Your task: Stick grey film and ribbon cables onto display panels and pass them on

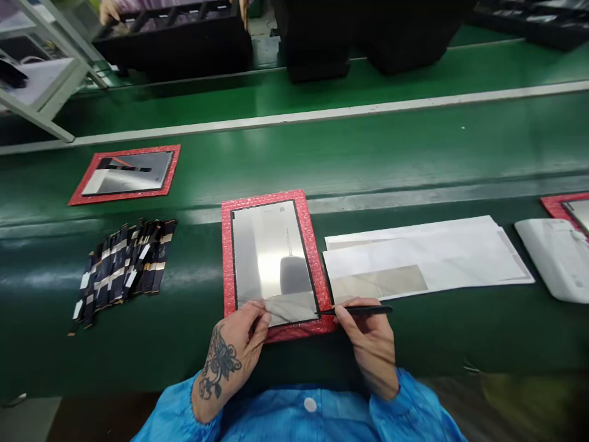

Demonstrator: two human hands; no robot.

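Observation:
A display panel (257,258) with a silvery back and thin dark frame lies on a red bubble-wrap pad (229,270) in front of me. Across its near end is a grey film strip (294,307). My left hand (239,331) has thumb and fingers pinched together at the strip's left end, hiding that corner. In my right hand (368,337) is a pair of black tweezers (363,310), held nearly level. Their tips point left and reach the panel's near right corner. Whether the tips grip the strip is too small to tell.
White sheets (442,252) with grey film pieces lie right of the pad, beside a white rounded device (552,261). Several dark flex cables (124,267) are piled at left. Another panel (131,174) rests farther back. Beyond the white rail (294,118) stand black bins (317,43) and a co-worker's hand (109,11).

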